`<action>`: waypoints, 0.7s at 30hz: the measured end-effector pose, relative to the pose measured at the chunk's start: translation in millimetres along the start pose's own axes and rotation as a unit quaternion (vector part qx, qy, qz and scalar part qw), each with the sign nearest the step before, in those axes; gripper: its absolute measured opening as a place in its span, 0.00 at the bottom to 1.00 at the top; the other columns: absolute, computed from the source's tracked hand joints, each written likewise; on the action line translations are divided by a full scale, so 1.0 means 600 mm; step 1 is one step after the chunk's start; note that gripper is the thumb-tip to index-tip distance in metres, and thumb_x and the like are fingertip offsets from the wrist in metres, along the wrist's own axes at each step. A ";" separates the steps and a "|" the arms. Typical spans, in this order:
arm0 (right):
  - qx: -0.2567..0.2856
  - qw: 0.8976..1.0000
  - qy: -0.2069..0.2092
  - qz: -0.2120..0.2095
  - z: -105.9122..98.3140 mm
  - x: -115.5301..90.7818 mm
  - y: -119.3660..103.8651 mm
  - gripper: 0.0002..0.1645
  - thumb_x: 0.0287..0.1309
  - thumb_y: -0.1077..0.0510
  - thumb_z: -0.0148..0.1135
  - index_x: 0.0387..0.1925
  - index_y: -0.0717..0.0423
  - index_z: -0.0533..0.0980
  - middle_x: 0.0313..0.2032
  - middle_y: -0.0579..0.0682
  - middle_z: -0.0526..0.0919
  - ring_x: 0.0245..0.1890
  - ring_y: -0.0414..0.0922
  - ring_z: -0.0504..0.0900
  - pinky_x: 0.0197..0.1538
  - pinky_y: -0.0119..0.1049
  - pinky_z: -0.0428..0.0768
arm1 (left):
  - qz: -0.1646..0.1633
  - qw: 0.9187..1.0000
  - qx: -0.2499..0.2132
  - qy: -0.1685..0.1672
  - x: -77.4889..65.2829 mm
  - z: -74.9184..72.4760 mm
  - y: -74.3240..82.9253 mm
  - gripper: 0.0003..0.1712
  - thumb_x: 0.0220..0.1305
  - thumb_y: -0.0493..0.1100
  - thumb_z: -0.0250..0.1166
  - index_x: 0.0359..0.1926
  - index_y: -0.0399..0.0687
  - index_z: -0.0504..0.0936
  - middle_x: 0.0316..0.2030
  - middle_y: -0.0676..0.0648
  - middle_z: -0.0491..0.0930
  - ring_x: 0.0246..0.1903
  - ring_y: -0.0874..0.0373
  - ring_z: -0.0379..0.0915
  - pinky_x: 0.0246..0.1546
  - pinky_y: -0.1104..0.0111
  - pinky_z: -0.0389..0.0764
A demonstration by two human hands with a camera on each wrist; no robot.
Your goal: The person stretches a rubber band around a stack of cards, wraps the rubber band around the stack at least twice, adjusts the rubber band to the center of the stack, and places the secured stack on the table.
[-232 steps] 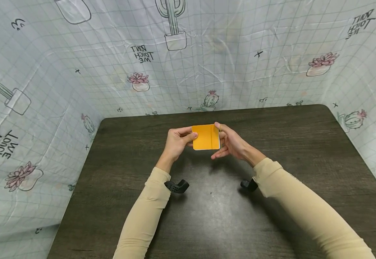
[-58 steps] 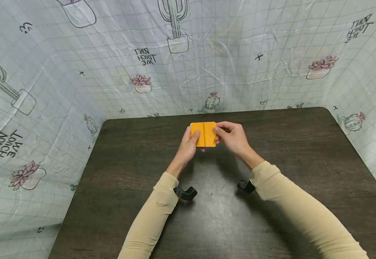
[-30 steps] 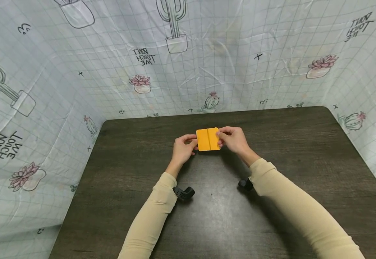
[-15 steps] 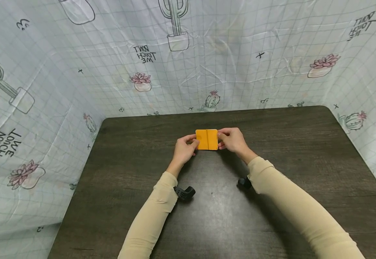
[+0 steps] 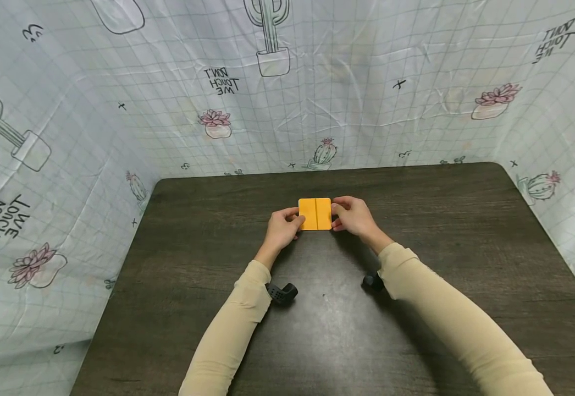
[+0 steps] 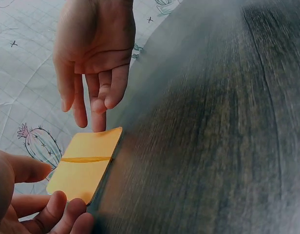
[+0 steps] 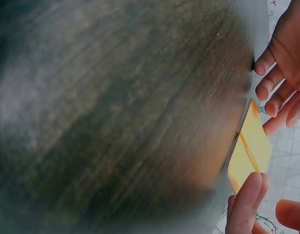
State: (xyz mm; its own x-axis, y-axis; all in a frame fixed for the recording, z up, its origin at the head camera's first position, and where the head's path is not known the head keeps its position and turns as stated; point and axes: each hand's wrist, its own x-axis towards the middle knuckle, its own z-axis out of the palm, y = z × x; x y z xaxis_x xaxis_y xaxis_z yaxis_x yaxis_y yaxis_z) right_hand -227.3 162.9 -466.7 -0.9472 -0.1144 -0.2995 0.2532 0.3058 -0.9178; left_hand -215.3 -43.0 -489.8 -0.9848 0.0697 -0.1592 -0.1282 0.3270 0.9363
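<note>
A small yellow-orange notebook [image 5: 315, 214] with rounded corners and a band across its cover lies low at the table's far middle, apparently on the tabletop. My left hand [image 5: 281, 230] is at its left edge; in the left wrist view that hand's fingertips [image 6: 67, 207] touch the near end while the thumb stays off the cover. At the right edge is my right hand [image 5: 359, 216], fingers loosely extended. The right wrist view has its thumb [image 7: 289, 214] clear of the notebook and its fingers [image 7: 247, 200] by the end. The notebook's underside is hidden.
The dark wooden table [image 5: 193, 247] spreads out around both arms. A white curtain [image 5: 357, 82] with cactus drawings stands behind it and at both sides. Black devices sit at the left wrist [image 5: 283, 293] and the right wrist [image 5: 372, 281].
The notebook was held up and turned between both hands, then lowered to the tabletop. Over the last second the right fingers have come off its edge, and the left grip has loosened.
</note>
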 end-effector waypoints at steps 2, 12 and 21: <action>0.002 1.000 -0.001 0.001 0.001 -0.001 0.002 0.27 0.77 0.57 0.51 0.70 0.67 0.64 0.55 0.67 0.78 0.31 0.52 0.85 0.40 0.44 0.87 | -0.006 1.000 0.011 -0.004 0.000 0.001 -0.001 0.24 0.70 0.41 0.64 0.65 0.38 0.77 0.32 0.47 0.78 0.29 0.50 0.78 0.23 0.72 0.80; -0.007 1.000 -0.018 0.000 0.006 -0.005 0.007 0.27 0.78 0.56 0.50 0.70 0.66 0.65 0.56 0.66 0.77 0.37 0.56 0.85 0.39 0.40 0.87 | -0.024 0.998 0.062 -0.022 -0.002 0.003 -0.004 0.26 0.71 0.43 0.63 0.66 0.38 0.76 0.29 0.47 0.75 0.23 0.59 0.71 0.23 0.72 0.75; -0.031 0.999 -0.029 -0.011 0.014 -0.014 0.006 0.27 0.77 0.56 0.51 0.70 0.65 0.65 0.54 0.67 0.78 0.35 0.53 0.85 0.39 0.41 0.87 | 0.004 0.990 0.135 -0.035 -0.003 0.001 -0.007 0.19 0.72 0.44 0.62 0.58 0.38 0.79 0.21 0.50 0.67 0.17 0.60 0.61 0.20 0.71 0.62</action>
State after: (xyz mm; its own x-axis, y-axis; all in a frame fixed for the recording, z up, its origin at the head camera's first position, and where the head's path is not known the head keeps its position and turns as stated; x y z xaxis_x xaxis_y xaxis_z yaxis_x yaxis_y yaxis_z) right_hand -216.7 157.3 -469.7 -0.9389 -0.1765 -0.2954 0.2176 0.3603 -0.9071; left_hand -213.1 -43.8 -493.4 -0.9738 0.1357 -0.1825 -0.0749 0.5663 0.8208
